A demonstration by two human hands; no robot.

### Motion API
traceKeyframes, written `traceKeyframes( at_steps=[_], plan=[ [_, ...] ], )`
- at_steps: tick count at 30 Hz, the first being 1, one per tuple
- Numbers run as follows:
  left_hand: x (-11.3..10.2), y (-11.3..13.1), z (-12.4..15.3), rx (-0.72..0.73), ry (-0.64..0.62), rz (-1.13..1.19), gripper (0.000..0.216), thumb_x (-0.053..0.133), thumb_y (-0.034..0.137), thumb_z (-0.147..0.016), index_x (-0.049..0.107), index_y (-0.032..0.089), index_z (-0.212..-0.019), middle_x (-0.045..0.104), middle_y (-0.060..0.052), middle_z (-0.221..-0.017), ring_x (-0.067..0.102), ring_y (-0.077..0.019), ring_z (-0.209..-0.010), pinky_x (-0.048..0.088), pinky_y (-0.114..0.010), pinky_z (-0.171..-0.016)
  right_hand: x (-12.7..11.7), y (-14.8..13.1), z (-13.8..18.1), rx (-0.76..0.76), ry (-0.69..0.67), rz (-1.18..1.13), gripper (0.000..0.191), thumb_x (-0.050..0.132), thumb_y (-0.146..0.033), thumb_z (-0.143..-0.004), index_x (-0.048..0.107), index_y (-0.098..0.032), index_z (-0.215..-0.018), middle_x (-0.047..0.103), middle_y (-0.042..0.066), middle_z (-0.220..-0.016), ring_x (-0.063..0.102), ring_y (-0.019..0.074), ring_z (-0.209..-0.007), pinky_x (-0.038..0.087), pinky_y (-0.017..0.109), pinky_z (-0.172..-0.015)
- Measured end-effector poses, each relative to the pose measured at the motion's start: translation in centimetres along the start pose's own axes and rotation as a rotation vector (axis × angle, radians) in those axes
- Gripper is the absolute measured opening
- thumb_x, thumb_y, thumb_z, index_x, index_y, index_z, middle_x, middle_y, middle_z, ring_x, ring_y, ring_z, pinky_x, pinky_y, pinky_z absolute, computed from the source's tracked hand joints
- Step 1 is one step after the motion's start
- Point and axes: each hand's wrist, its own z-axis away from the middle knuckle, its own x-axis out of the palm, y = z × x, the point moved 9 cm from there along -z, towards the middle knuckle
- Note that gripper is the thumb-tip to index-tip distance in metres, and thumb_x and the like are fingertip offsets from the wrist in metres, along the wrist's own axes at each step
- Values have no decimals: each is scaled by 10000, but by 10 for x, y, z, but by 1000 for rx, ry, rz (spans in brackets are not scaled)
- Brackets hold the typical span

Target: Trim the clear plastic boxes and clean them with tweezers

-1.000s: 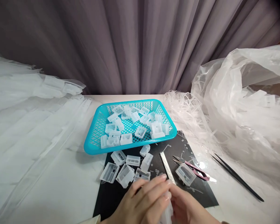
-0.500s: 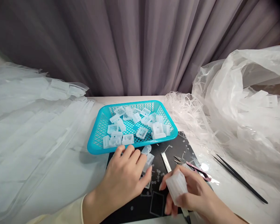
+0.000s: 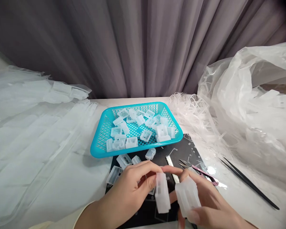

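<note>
My left hand (image 3: 133,186) pinches a small translucent plastic box (image 3: 162,194) between thumb and fingers. In my right hand (image 3: 212,197) is a thicker whitish plastic box piece (image 3: 187,197), possibly more than one stacked. The two pieces are side by side over a black mat (image 3: 181,149), and my fingertips nearly meet behind them. Loose boxes lie around my left hand: one box (image 3: 114,175) to its left, another box (image 3: 124,160) above it, and a small piece (image 3: 150,154) near the basket. My left hand partly hides other pieces.
A blue basket (image 3: 95,149) of several boxes stands behind my hands. A thin white-handled tool (image 3: 170,161), pink-handled snips (image 3: 206,175) and black tweezers (image 3: 250,184) lie to the right. Plastic strips (image 3: 188,108) and a clear bag (image 3: 238,73) are beyond; bagged sheets (image 3: 23,127) cover the left.
My left hand has moved right from the basket's front edge to beside my right hand, and now holds a box. Loose boxes it covered now show. My right hand keeps its piece.
</note>
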Motion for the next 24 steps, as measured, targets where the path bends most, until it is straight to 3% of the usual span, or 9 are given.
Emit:
traceKeyframes(
  at_steps=[5,9,14,20,24],
  plan=[
    [-3,3,-1,113,62,124,201,492,139,-890,670,228,-859,645,33,-859,618,-94,-796,468,-182,-712,15,3,5,129,-90,-186,406,696,-221,-716,592,-213,-1109,730,65,-1003,678,131,-913,470,168,-719],
    [-7,5,-1,155,87,170,180,519,134,-883,679,216,-870,658,12,-888,633,-111,-827,494,-191,-728,17,2,-1,94,-140,-274,286,630,-197,-746,580,-160,-1025,724,121,-1014,686,178,-968,478,165,-690],
    [-8,10,0,236,108,109,192,522,103,-884,688,198,-870,676,-2,-884,643,-110,-838,504,-183,-740,10,3,-8,30,-155,-297,222,627,-181,-746,558,-155,-956,697,80,-912,712,198,-869,485,171,-608],
    [-13,25,0,390,127,-54,222,526,27,-865,676,188,-897,684,10,-898,649,-85,-845,507,-149,-774,8,-2,-7,-14,-119,-239,201,666,-217,-741,522,-168,-872,669,41,-803,712,175,-749,444,147,-508],
    [-13,31,5,513,151,-367,238,509,46,-895,646,179,-1038,666,-17,-1031,634,-106,-961,519,-178,-847,4,-13,-6,-29,-6,-82,216,681,-273,-719,527,-161,-822,668,33,-704,642,123,-621,422,164,-514]
  ],
)
